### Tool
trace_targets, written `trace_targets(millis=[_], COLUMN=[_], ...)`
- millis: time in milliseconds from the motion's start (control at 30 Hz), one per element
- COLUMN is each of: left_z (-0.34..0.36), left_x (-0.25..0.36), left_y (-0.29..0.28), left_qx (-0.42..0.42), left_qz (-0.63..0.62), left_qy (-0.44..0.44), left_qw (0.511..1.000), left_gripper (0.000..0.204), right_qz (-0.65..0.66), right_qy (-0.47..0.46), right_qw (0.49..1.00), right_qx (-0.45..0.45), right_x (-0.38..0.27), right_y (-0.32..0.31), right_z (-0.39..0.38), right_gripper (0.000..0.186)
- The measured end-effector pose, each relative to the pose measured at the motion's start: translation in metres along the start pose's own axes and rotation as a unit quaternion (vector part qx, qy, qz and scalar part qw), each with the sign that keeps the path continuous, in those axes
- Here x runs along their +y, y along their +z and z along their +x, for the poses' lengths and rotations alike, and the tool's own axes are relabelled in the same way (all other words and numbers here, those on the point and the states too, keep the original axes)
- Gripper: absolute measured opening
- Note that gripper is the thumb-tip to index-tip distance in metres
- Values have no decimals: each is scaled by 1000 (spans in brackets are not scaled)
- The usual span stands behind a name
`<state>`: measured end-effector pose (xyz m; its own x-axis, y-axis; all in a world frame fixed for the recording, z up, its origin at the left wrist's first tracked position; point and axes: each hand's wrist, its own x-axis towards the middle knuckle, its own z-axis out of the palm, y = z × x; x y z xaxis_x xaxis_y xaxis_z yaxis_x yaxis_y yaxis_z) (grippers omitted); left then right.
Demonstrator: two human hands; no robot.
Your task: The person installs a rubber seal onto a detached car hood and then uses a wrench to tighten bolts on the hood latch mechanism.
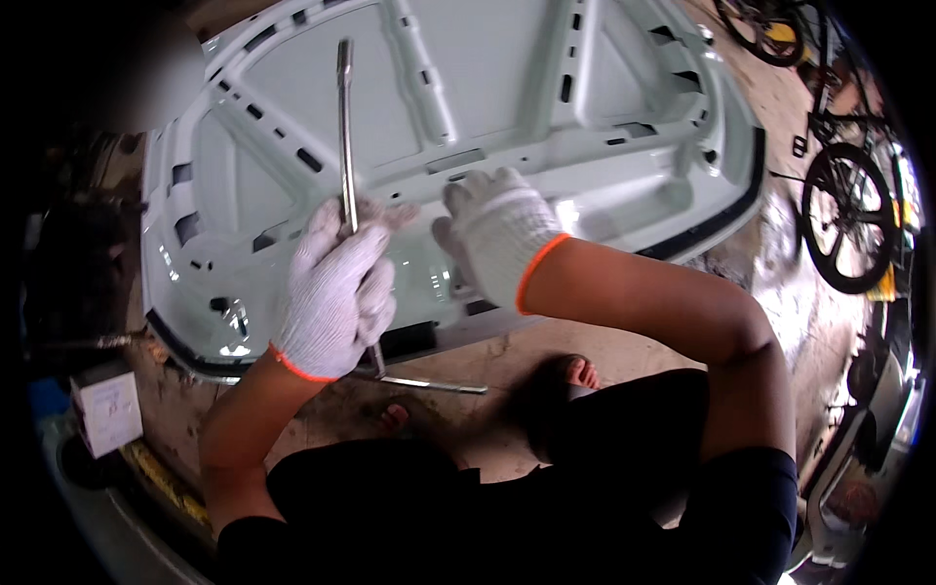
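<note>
My left hand (336,292), in a white knit glove with an orange cuff, is closed around the shaft of a long chrome socket wrench (345,117). The socket end points up and away from me. Below my fist, the shaft meets a thin metal crossbar (434,386) that reaches to the right. My right hand (497,234), gloved the same way, is over the near part of a white car panel (487,88). Its fingers are loosely bent and apart, with nothing visible in them. Whether its fingertips touch the panel I cannot tell.
The panel's inner side, with ribs, slots and a dark edge strip, fills the space before me. A bicycle (848,214) stands at the right, near a scooter-like vehicle (863,478). A white box (105,411) sits at the left. My bare feet are on the tiled floor (468,361).
</note>
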<state>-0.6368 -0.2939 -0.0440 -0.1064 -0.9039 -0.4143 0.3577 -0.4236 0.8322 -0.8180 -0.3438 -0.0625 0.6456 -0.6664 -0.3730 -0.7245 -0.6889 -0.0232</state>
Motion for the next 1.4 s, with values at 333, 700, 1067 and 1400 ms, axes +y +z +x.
trace_targets(millis=[333,700,1067,1400], left_z=[-7,26,23,42], left_x=[39,88,92,16], left_y=[40,123,138,52], left_qx=[-100,-251,-419,-228], left_qz=[-141,-97,335,739], left_qy=[81,-54,226,70], left_qw=[982,962,813,630], left_gripper=[15,20,43,108], right_qz=[133,-298,-70,57], right_qy=[-12,1,90,-55], right_qw=[981,882,806,789], right_qx=[143,366,581,610], right_x=[35,0,131,90], right_y=[-46,-129,-199,-162], right_z=[-27,-137,-154,-125], right_gripper=[41,37,33,28])
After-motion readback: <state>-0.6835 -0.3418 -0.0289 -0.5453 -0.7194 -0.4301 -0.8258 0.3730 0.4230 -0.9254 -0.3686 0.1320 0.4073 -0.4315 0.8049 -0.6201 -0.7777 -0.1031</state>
